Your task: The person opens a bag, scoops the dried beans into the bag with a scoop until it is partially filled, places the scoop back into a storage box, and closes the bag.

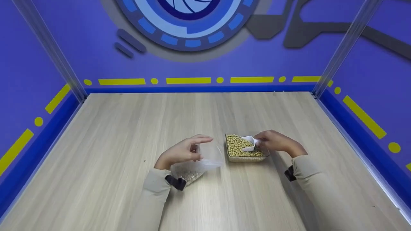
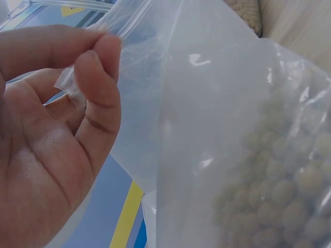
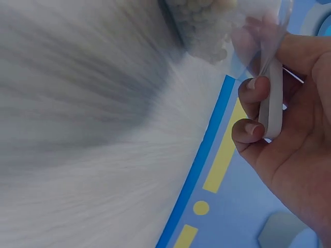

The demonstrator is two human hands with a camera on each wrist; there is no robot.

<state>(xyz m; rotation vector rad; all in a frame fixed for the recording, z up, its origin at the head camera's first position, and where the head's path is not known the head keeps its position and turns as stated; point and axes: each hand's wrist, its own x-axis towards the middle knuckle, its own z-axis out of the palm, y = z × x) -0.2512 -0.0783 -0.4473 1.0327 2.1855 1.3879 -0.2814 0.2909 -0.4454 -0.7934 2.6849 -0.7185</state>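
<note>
Left fingers (image 2: 98,98) pinch a clear bag (image 2: 201,113) (seemingly beans (image 2: 282,194) inside); right fingers (image 3: 252,93) grip a scoop (image 1: 249,139).

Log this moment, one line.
left hand: pinches clear plastic zip bag | right hand: holds white plastic scoop | scoop: inside clear rectangular container | contents: round yellow beans

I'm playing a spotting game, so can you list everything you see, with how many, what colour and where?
Box: one, clear, right of the bag
Loose beans: too many to count, yellow-green, in the box
Scoop: one, white, in the box
Bag: one, see-through, by the left hand
Bagged beans: too many to count, pale, inside the bag
Table: one, light wood-coloured, underneath
Walls: three, blue-purple, behind and both sides
Posts: two, grey, back corners
Wristbands: two, black, at the wrists
Sleeves: two, beige, on the arms
Left hand: one, bare, pinching the bag
Right hand: one, bare, holding the scoop
</note>
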